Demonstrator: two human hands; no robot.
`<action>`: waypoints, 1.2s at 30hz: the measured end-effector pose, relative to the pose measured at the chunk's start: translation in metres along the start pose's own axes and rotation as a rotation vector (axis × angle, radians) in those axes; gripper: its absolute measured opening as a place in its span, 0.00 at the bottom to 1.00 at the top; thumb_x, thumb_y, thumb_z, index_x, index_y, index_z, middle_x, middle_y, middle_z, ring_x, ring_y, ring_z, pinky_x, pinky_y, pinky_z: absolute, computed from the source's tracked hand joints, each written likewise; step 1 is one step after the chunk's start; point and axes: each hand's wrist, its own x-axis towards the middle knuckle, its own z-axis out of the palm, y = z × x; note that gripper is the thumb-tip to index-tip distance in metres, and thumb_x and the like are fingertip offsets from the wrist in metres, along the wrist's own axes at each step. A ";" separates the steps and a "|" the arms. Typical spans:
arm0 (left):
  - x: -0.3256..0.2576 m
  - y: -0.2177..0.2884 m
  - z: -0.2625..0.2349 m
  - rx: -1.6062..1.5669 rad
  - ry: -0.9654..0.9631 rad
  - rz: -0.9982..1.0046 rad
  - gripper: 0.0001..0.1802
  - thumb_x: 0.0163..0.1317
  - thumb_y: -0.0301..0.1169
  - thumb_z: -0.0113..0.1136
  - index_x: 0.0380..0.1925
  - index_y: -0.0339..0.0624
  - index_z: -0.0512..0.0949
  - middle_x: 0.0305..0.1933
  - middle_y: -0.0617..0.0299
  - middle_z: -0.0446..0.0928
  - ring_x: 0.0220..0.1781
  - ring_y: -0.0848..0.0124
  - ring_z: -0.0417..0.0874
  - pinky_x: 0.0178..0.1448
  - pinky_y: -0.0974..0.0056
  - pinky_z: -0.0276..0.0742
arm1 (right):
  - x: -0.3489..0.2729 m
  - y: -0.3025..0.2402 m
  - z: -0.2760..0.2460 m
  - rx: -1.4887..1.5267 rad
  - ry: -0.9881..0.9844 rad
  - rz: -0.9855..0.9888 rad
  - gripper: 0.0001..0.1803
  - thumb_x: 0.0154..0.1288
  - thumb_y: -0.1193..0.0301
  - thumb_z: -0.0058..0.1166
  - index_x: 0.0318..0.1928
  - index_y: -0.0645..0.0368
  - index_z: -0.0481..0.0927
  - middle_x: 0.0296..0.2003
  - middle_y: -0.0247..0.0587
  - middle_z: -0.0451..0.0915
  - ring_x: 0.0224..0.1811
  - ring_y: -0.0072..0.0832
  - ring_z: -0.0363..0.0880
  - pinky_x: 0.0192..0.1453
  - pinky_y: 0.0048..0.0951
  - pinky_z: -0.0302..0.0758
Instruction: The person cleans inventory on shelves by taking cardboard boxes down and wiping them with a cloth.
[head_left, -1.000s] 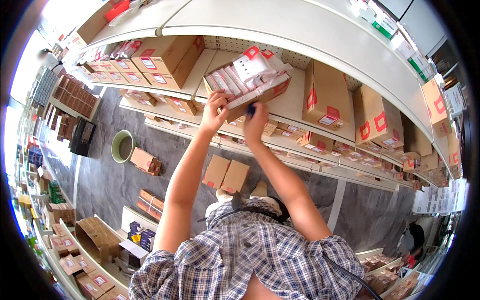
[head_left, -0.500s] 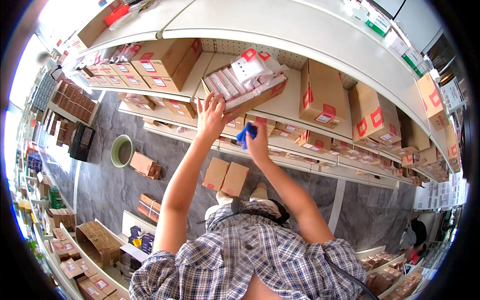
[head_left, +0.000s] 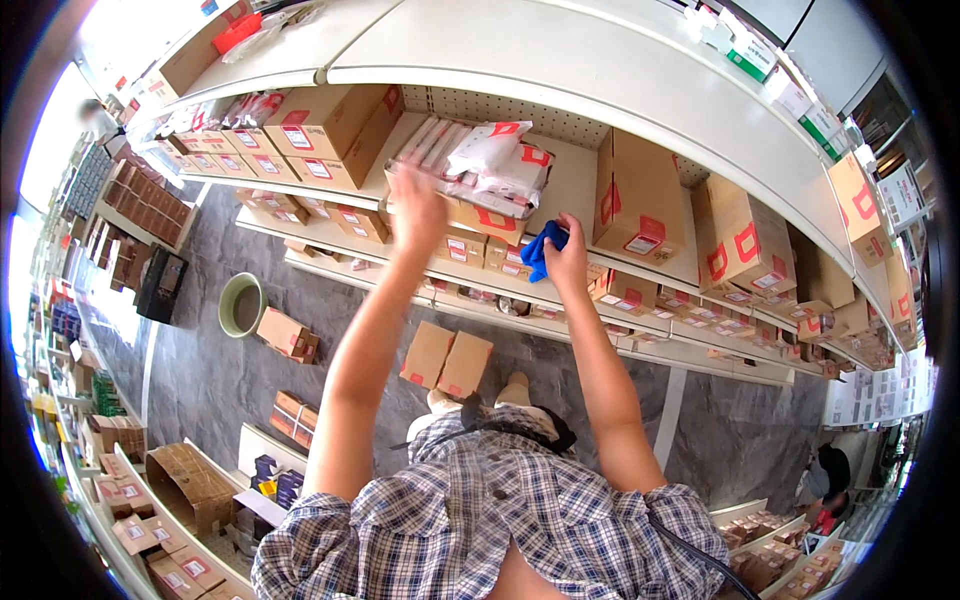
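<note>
On the upper shelf stands an open cardboard box (head_left: 497,224), filled with packets in clear plastic (head_left: 487,150) that are white with red marks. Motion blurs my left hand (head_left: 418,212), which is by the box's near left corner; its fingers are too smeared to read, and contact with the box cannot be made out. My right hand (head_left: 568,256) is closed on a crumpled blue cloth (head_left: 541,251) at the shelf's front edge, just right of the box's near right corner.
Tall cardboard cartons (head_left: 640,195) stand right of the box, and stacked cartons (head_left: 335,130) to its left. A white shelf board (head_left: 560,60) runs above. On the grey floor are two cartons (head_left: 447,360) by my feet and a green bin (head_left: 242,305).
The box has turned and now sits squarer to the shelf. My left hand has come off its near edge into a blur. My right hand has moved right and up with the cloth.
</note>
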 end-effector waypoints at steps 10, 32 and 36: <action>-0.035 0.092 -0.011 -0.324 0.017 0.358 0.21 0.51 0.30 0.60 0.49 0.48 0.73 0.61 0.59 0.66 0.66 0.57 0.63 0.68 0.35 0.50 | 0.040 -0.003 0.010 -0.008 0.344 0.088 0.15 0.56 0.75 0.58 0.45 0.62 0.74 0.40 0.52 0.79 0.45 0.46 0.78 0.50 0.36 0.73; -0.035 0.043 -0.014 -0.563 -0.030 0.473 0.17 0.52 0.25 0.60 0.44 0.48 0.77 0.58 0.66 0.72 0.64 0.61 0.68 0.69 0.37 0.51 | -0.055 -0.049 0.083 0.110 0.196 -0.092 0.28 0.66 0.81 0.41 0.66 0.63 0.58 0.64 0.55 0.62 0.65 0.47 0.62 0.70 0.41 0.54; -0.035 0.040 -0.019 -0.595 -0.045 0.462 0.12 0.50 0.24 0.61 0.37 0.47 0.76 0.57 0.66 0.72 0.64 0.61 0.68 0.69 0.36 0.50 | -0.024 -0.041 0.083 0.223 0.173 -0.106 0.31 0.62 0.83 0.40 0.67 0.65 0.55 0.63 0.59 0.61 0.66 0.51 0.61 0.69 0.43 0.57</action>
